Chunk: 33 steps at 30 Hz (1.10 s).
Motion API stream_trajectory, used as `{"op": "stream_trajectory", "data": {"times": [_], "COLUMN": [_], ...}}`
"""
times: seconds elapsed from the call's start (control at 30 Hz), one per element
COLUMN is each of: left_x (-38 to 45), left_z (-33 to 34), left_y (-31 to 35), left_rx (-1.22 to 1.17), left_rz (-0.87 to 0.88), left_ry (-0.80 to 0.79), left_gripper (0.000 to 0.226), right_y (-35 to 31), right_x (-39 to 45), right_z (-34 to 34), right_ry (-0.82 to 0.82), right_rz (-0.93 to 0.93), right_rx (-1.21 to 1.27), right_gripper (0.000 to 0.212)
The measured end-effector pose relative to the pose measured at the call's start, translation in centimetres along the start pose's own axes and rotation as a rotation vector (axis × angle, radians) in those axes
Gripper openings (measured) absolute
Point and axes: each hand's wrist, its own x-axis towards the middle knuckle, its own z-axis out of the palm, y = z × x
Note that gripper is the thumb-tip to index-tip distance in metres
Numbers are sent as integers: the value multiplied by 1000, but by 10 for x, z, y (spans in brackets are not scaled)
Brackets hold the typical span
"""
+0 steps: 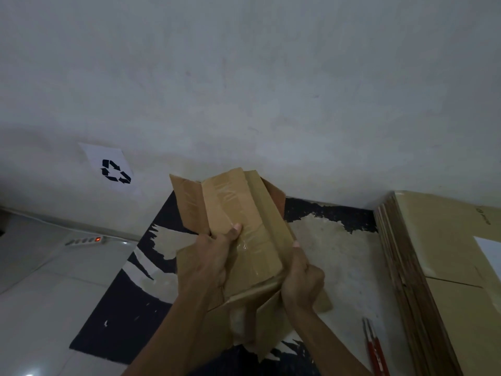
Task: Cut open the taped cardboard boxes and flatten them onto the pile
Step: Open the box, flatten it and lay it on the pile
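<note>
Left hand (210,260) and right hand (302,280) each gripped the partly collapsed cardboard box (244,234), fingers curled around its taped panels, beside the flattened pile (439,267)

A bare storage or recycling corner indoors: a recycling-symbol sheet (109,168) hangs on the plain wall (244,77), a power strip (86,240) below it, stacked flattened cardboard (433,253) far right.

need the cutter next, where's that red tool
In the head view the red tool lies on the floor at lower right, between the right hand and the flattened cardboard pile.
</note>
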Motion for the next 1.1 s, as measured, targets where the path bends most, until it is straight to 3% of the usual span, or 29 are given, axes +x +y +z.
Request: {"op": "stream_trajectory", "data": {"times": [0.1, 0.17, 0.23, 0.3, 0.33, 0.43, 0.47, 0.57, 0.67, 0.8, 0.9, 1.1], "left_x": [-1, 1, 4, 11, 13, 10, 5, 2, 18, 62, 96, 147], "left_z": [-1, -3, -8, -12, -15, -15, -14, -14, -32, -70, -86, -92], "left_y": [6, 11, 11, 9, 9, 23, 32, 59, 89, 89, 58, 16], "left_rx": [-30, -46, -23, 81, 143, 350, 402, 463, 607, 862, 956, 911], "left_rz": [-11, 8, 51, 68, 78, 100, 109, 144, 189, 91, 77, 118], "left_ry": [-21, -85, -152, -189, -216, -304, -305, -259, -120, 13, 103, 181], "left_gripper": [67, 87, 108, 112, 112, 108, 98, 38, 5, 19, 22, 19], "right_y": [-2, -7, -14, -20, -22, -27, -26, -33, -33, -26, -20, 10], "right_x": [3, 6, 13, 12, 10, 4, 8, 22, 45, 84, 108, 155], "right_z": [-14, -31, -48, -59, -60, -56, -56, -58, -63, -57, -35, 2], "right_ry": [-187, -390, -592, -709, -706, -546, -511, -496, -439, -401, -422, -517], "right_rz": [-44, -34, -43, -123, -151, -41, 4, 133, 303, 476, 494, 607], "right_rx": [-104, -170, -187, -275, -275, -57, -5, 101, 189, 142, 71, -207], "right_gripper": [44, 44, 74, 97, 91, 28, 18, 22, 29, 31, 26, 56]}}
